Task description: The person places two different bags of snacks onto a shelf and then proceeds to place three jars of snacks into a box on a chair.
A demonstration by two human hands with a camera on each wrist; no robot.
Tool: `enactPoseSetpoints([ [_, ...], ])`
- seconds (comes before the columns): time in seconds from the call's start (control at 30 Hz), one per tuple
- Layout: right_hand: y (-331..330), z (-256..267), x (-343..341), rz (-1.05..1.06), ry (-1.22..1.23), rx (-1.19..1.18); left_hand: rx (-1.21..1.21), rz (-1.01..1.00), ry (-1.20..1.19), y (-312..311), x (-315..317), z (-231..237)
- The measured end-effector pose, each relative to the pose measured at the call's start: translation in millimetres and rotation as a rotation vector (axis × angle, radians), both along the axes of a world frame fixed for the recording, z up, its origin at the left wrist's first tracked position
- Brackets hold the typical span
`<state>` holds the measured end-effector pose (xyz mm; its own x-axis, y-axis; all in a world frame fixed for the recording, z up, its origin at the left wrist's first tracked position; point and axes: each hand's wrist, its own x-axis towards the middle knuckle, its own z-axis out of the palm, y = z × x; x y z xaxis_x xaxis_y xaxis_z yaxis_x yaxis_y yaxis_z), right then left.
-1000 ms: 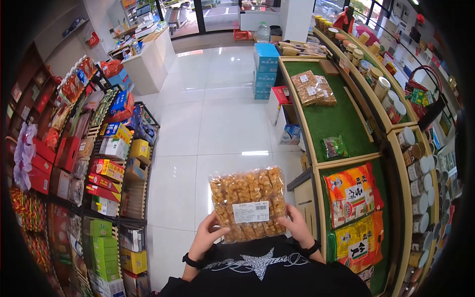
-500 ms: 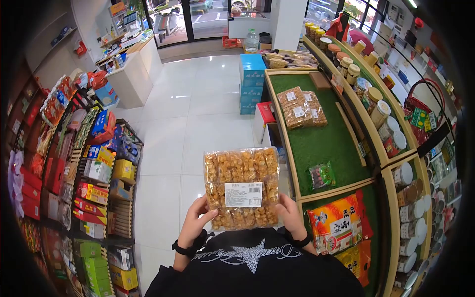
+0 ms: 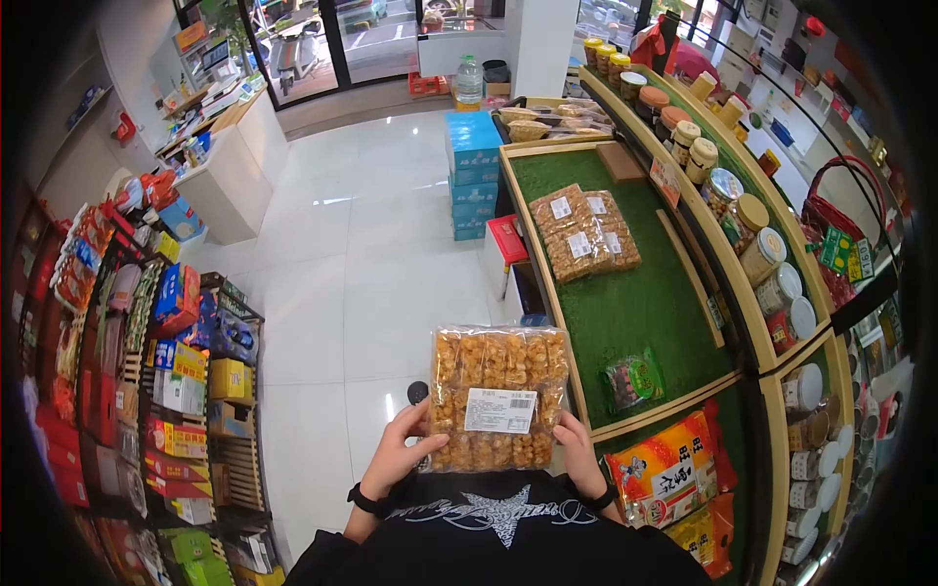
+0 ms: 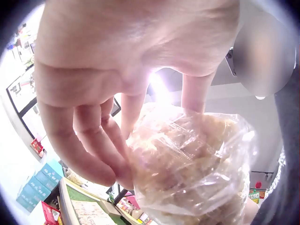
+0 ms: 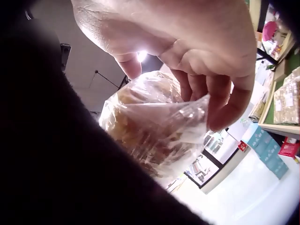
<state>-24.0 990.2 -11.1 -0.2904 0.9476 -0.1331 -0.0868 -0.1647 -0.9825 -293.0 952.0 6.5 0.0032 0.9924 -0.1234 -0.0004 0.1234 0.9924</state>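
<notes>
A clear package of golden-brown snack pieces (image 3: 496, 361) with a white label is held in front of the body between both hands. The left hand (image 3: 399, 451) grips its lower left side, thumb on the front. On the lower right side the right hand (image 3: 580, 455) grips it. From the left wrist view, the left hand (image 4: 126, 61) curls its fingers round the wrapped end (image 4: 197, 164). In the right wrist view, the right hand (image 5: 187, 51) pinches the crinkled wrapper (image 5: 154, 122).
To the right stands a green-lined display (image 3: 625, 322) with similar packages (image 3: 584, 234), a small green bag (image 3: 633, 381) and orange bags (image 3: 674, 469). Jars line the shelf beyond. Blue boxes (image 3: 473, 156) are stacked ahead; shelves of boxed goods (image 3: 181, 391) stand left of the tiled floor (image 3: 342, 293).
The view has shifted, so the display's packages sit lower and further left. Within the last half second, the held package has moved right and slightly down in view, both hands still on it.
</notes>
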Motion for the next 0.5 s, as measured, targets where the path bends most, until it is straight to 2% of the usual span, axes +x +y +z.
enactPoseSetpoints([
  [0.13, 42.4, 8.1, -30.5, -0.098, -0.061, 0.089, 0.027, -0.050, 0.043, 49.1, -26.3, -2.7],
  [0.23, 83.2, 7.8, -58.0, -0.116, -0.159, 0.188, 0.045, -0.053, -0.021, 88.0, -57.5, 1.5],
  [0.33, 118.6, 18.4, -97.9, -0.141, -0.097, 0.255, 0.043, -0.086, 0.032, 121.2, -96.4, 11.2],
  [0.5, 164.9, 22.4, -152.2, -0.069, -0.105, 0.316, 0.084, -0.055, 0.073, 160.8, -153.3, 20.2],
])
